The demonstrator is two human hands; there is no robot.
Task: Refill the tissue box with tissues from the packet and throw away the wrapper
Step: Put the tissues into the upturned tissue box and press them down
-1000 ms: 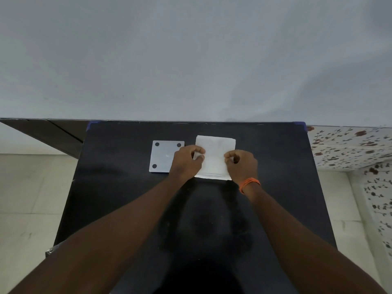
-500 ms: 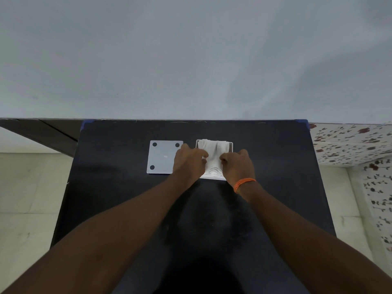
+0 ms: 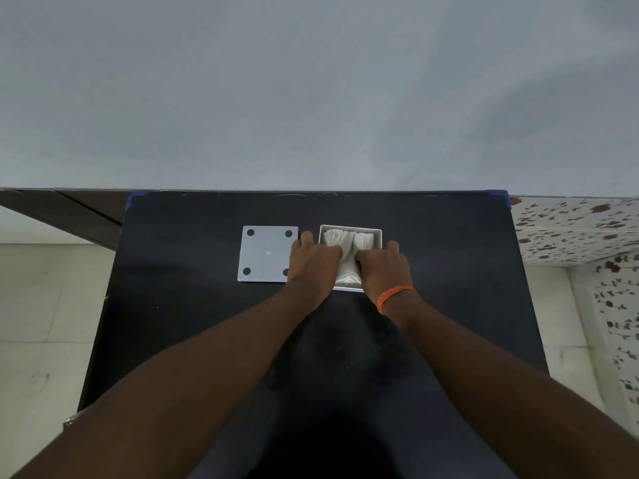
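Forearms enter from bottom of frame, both reaching up toward centre over black table. Orange wristband on right wrist. Left hand and right hand sit side by side at centre, fingers curled narrow, knuckles up, both pressing on tissues. Whether they pinch the stack or just push w/ fingertips: cannot tell, fingertips hidden in the paper.

Tissues are inside white tissue box, centre of frame, just right of middle; stack bunched in the middle w/ far end fanning toward box's far wall. Box open on top, near rim partly covered by right hand.

Lid lies flat on table just left of box, four dark dots at corners, left hand overlapping its right edge.

Step in hand, judged: stuffing tissues into box, approx mid-task. Stack looks not fully seated, so next move prob needs more downward push to flatten it, then lid picked up and fitted on. Wrapper not visible anywhere in frame, so disposal status unknown.

Beyond table: grey wall fills upper frame; patterned tile at right.
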